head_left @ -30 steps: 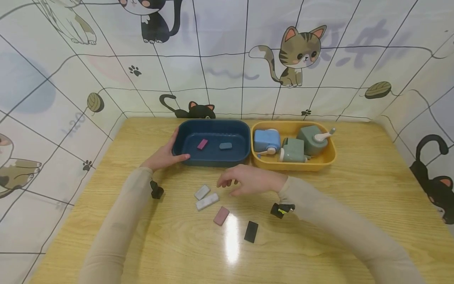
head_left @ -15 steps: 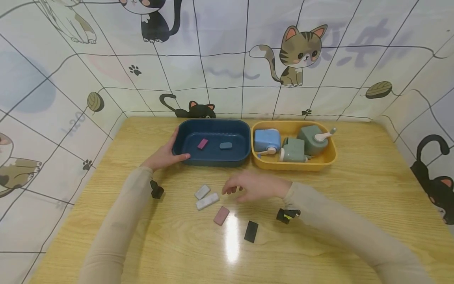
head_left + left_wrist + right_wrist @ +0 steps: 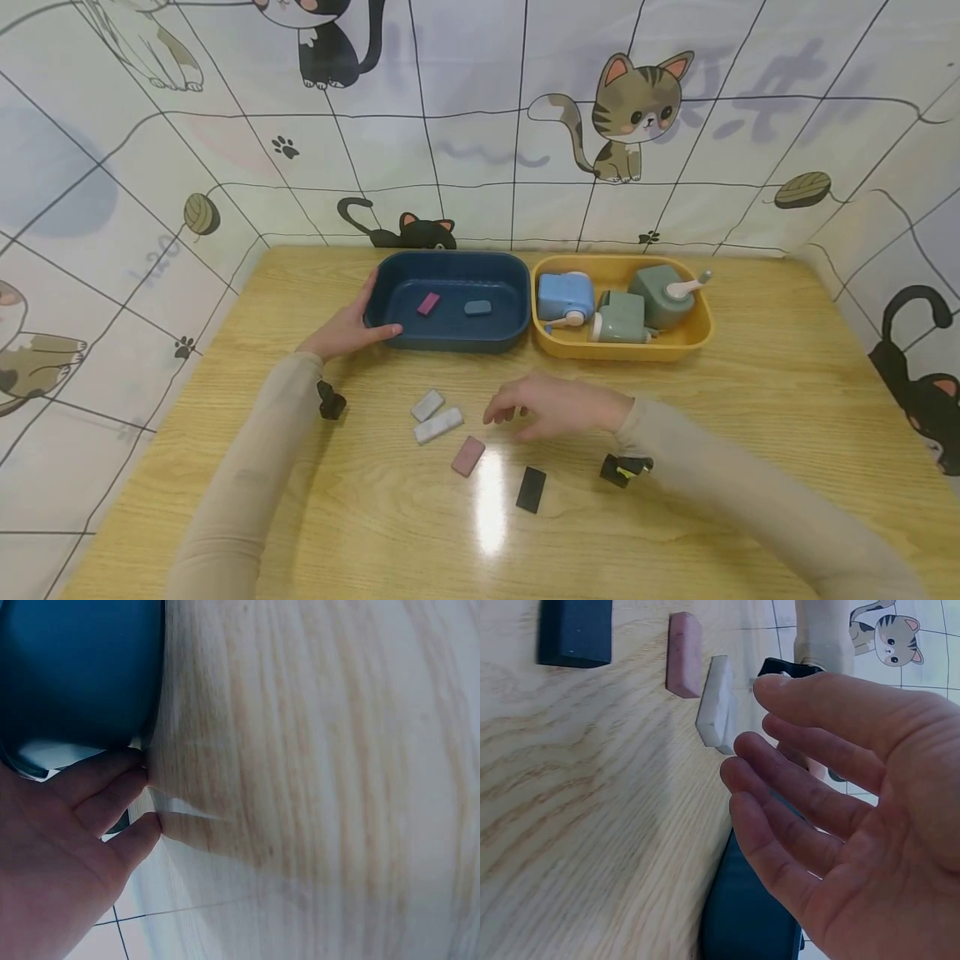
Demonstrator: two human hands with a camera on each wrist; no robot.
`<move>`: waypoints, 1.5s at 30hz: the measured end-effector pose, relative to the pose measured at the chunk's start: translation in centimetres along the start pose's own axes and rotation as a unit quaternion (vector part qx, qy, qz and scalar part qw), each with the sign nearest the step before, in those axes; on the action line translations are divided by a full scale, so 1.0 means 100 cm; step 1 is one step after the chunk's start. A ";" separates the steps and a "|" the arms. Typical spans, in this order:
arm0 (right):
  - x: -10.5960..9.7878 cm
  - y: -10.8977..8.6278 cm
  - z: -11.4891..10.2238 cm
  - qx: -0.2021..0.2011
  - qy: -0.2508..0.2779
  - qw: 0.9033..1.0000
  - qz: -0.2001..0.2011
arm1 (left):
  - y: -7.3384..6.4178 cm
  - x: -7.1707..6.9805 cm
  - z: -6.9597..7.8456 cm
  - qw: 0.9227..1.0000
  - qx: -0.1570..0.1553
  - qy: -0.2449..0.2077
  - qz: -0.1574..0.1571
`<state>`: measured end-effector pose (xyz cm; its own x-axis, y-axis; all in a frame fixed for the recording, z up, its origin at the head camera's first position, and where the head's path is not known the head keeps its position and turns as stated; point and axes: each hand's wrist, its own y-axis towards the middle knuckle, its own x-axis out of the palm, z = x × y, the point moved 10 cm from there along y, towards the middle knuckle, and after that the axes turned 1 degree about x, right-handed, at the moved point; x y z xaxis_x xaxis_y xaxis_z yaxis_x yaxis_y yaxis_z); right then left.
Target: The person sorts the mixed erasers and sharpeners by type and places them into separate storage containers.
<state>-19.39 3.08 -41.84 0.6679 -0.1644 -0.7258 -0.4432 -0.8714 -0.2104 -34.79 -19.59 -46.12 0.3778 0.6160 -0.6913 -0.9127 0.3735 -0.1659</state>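
My left hand (image 3: 341, 333) spans the left end of a dark blue tub (image 3: 450, 343), thumb along its front wall and fingers along its left side. In the left wrist view the fingertips touch the table beside it. A magenta eraser (image 3: 428, 304) and a blue eraser (image 3: 477, 308) lie in the tub. My right hand (image 3: 558, 406) hovers over the table with loosely bent fingers and nothing between them. Left of it lie two white erasers, the shorter one (image 3: 427, 405) and the longer one (image 3: 438, 426). A pink eraser (image 3: 468, 457) and a black eraser (image 3: 531, 489) lie nearer the front.
A yellow tub (image 3: 622, 353) stands right beside the blue one. In it are a blue crank pencil sharpener (image 3: 564, 293) and two grey-green ones. A cat-print cloth (image 3: 465, 150) walls the table (image 3: 360, 517) at the back and sides.
My right hand has drawn back to the right and toward the front, away from the blue tub and white erasers. The left hand and the erasers stay in place.
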 end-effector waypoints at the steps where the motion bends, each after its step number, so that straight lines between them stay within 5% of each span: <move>1: 0.001 -0.001 0.000 -0.002 0.000 1.000 0.000 | 0.000 0.000 0.000 1.000 0.000 0.001 0.000; 28: 0.023 -0.021 0.008 -0.015 0.028 0.999 -0.022 | 0.001 0.000 -0.001 1.000 0.001 0.012 0.003; 45: 0.051 -0.032 0.010 -0.075 0.061 0.994 -0.055 | 0.001 -0.001 -0.002 1.000 0.004 0.013 0.005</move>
<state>-15.13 5.48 -45.54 0.7784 -0.1115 -0.6178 -0.2756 -0.9449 -0.1768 -34.93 -19.73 -46.24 0.3644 0.6021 -0.7104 -0.9149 0.3737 -0.1526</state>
